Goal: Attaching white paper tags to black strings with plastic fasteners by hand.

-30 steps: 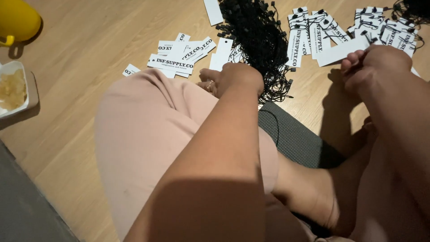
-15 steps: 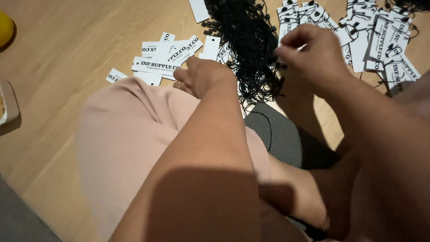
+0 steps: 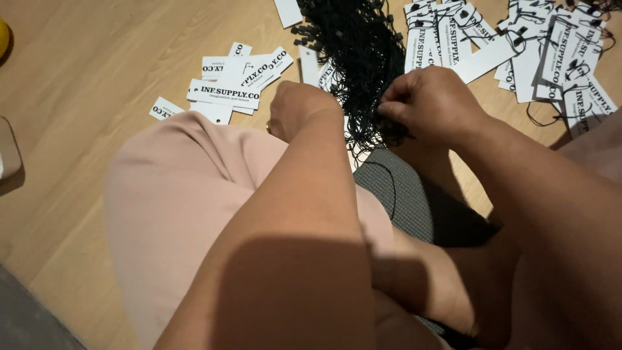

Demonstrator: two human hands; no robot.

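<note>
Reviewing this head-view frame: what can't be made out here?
- Left hand: fingers curled under, so any held thing is hidden by the hand itself.
- Right hand: fingertips are buried in the bundle of black strings; the grip is unclear.
- Yellow object: cut off by the left edge.
- White tags with strings: cut by the top and right edges.

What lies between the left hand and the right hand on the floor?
In the head view, a pile of black strings lies between the left hand and the right hand, whose fingers pinch its lower edge.
</note>
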